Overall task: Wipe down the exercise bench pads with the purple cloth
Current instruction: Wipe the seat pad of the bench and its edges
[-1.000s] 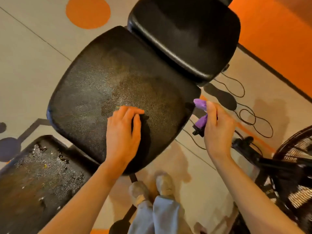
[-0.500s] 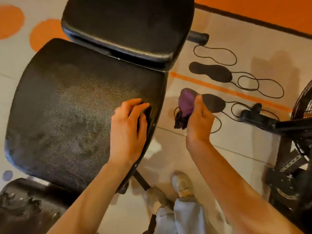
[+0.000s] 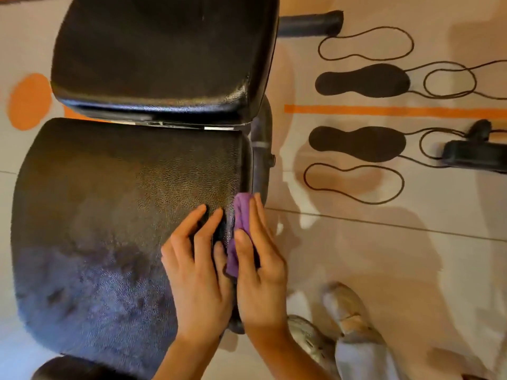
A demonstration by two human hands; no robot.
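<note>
The black textured seat pad [image 3: 109, 215] fills the left of the head view, with the black back pad [image 3: 159, 56] above it. My left hand [image 3: 197, 267] lies flat on the seat pad near its right edge, fingers spread, holding nothing. My right hand [image 3: 260, 264] presses the folded purple cloth [image 3: 241, 218] against the seat pad's right side edge. Most of the cloth is hidden under my right hand's fingers.
The bench's dark metal frame tube [image 3: 260, 149] runs beside the pad's right edge. Footprint markings [image 3: 359, 144] and an orange stripe [image 3: 397, 111] are painted on the floor. A black machine base [image 3: 474, 157] sits at the right. My shoes [image 3: 343, 308] stand below the bench.
My right hand has brought the purple cloth leftward from mid-air to the seat pad's right edge. The view has swung over the bench. My left hand stays on the pad.
</note>
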